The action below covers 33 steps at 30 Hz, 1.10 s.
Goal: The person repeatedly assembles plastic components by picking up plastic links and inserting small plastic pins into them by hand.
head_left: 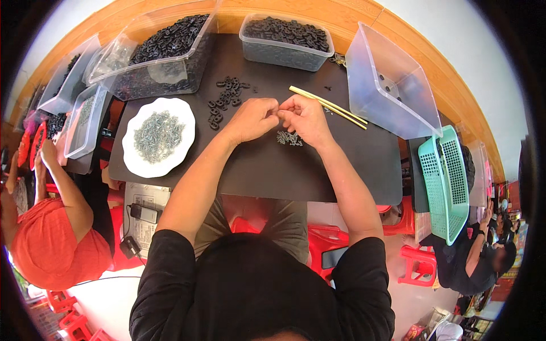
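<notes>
both hands pinch together over a black mat
left hand (254, 118) and right hand (304, 116) meet fingertip to fingertip, what they pinch too small to tell; metal screws (289, 138) lie just below; black rings (287, 32) fill a clear tub (282, 55).

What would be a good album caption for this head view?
Both hands, left hand and right hand, meet over a black mat.

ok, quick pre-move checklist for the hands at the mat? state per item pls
1. Left hand and right hand meet fingertip to fingertip over the black mat: ok.
2. Part pinched between them: cannot tell, too small.
3. Loose black rings near left hand: ok.
4. Small metal pile beside right hand: ok.
5. White plate holds metal parts: ok.
6. Yellow sticks lie close behind right hand, could be knocked: not ok.
</notes>
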Motion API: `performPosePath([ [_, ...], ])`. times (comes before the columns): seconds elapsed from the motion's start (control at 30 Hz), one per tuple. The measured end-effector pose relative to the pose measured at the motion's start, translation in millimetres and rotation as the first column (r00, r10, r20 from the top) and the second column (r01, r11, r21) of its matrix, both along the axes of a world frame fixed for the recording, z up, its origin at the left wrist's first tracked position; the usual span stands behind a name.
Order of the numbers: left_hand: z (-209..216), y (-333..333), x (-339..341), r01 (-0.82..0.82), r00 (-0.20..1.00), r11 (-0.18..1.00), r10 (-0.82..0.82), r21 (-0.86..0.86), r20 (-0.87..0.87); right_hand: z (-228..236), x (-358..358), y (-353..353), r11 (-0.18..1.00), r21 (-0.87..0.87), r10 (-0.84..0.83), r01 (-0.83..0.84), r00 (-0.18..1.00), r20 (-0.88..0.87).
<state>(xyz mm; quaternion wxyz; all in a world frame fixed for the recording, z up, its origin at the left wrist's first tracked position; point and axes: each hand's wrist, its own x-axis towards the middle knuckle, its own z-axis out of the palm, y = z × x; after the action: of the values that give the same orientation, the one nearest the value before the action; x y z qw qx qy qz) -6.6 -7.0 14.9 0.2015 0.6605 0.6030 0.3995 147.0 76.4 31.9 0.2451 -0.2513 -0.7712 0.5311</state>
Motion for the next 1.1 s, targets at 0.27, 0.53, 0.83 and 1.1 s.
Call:
performPosePath([
  [0.27,2.6,2.1,6.7,-0.082,0.984,0.985,0.055,0.152,0.172,1.8,10.0,12.4,0.985,-0.168,0.029,-0.041,0.997,-0.074],
  [0.53,-1.0,1.6,20.1,-0.019,0.998,0.998,0.023,0.067,-0.063,-2.9,23.6,38.6,0.985,-0.089,-0.165,0.148,0.962,-0.216],
  [0.83,4.6,19.5,51.9,-0.053,0.932,0.998,0.036,-0.039,-0.362,-4.3,27.6,37.6,0.957,0.206,-0.172,0.204,0.971,-0.164],
  [1.1,3.9,25.2,57.3,-0.142,0.889,0.986,0.090,-0.085,-0.450,-11.1,25.4,40.5,0.962,0.158,-0.200,0.221,0.970,-0.135],
])
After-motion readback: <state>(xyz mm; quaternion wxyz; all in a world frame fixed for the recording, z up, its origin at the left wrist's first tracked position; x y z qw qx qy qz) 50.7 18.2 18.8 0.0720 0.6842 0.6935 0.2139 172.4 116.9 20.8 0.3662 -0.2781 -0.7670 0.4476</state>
